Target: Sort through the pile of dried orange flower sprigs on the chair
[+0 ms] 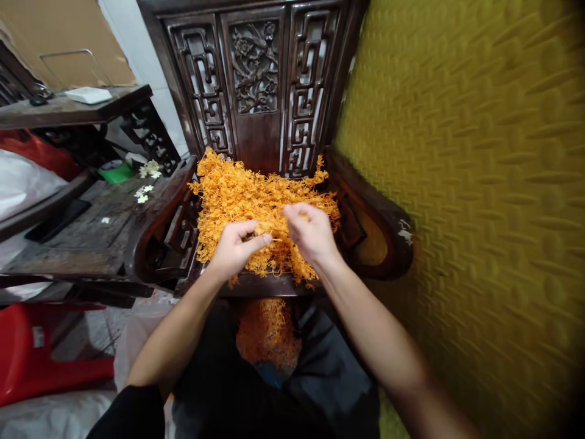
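Note:
A heap of small, branching orange pieces covers the seat of a dark carved wooden chair in front of me. Over the near part of the heap, my left hand pinches an orange piece between thumb and forefinger. My right hand is just to the right of it, slightly blurred, with its fingers curled closed. Whatever those fingers hold, if anything, is hidden. More orange pieces lie low between my legs, below the seat's front edge.
Curved armrests flank the heap. To the left is a dark wooden table with pale flower-like pieces and a green item. A red plastic stool stands lower left. A yellow textured surface rises along the right.

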`<state>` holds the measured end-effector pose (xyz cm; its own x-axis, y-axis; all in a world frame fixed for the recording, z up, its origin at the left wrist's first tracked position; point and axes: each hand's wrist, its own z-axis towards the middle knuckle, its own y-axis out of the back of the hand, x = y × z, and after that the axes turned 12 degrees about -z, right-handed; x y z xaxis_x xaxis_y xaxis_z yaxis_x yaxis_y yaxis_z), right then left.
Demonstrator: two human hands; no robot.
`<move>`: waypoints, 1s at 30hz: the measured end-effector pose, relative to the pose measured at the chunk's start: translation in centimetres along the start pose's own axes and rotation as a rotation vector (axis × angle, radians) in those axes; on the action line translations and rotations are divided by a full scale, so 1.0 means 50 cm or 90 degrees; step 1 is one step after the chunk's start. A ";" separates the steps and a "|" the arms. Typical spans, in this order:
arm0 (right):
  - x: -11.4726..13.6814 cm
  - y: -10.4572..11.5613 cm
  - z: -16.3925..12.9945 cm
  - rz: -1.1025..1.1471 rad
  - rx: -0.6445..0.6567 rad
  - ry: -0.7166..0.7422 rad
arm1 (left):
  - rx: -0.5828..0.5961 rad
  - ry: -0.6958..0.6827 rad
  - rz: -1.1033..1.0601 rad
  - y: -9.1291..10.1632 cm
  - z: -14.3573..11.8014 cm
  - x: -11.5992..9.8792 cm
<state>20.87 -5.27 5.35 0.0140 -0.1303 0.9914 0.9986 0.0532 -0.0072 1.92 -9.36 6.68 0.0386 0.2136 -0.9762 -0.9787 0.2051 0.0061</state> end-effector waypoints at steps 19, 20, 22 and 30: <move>0.027 -0.023 -0.047 -0.340 0.005 0.337 | 0.022 -0.049 0.362 -0.008 0.012 0.032; 0.040 -0.020 -0.051 -0.323 -0.074 0.372 | 0.012 -0.035 0.378 -0.004 0.014 0.039; 0.064 -0.007 -0.056 -0.206 -0.279 0.441 | -0.035 0.028 0.367 0.010 0.021 0.050; 0.010 0.000 -0.030 -0.062 -0.016 0.135 | -0.153 -0.049 -0.345 0.046 0.040 -0.052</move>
<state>20.94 -6.81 5.67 -0.0745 -0.3393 0.9377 0.9967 0.0059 0.0813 -0.02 -7.51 9.65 0.5508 0.2091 -0.8080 -0.8333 0.0837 -0.5464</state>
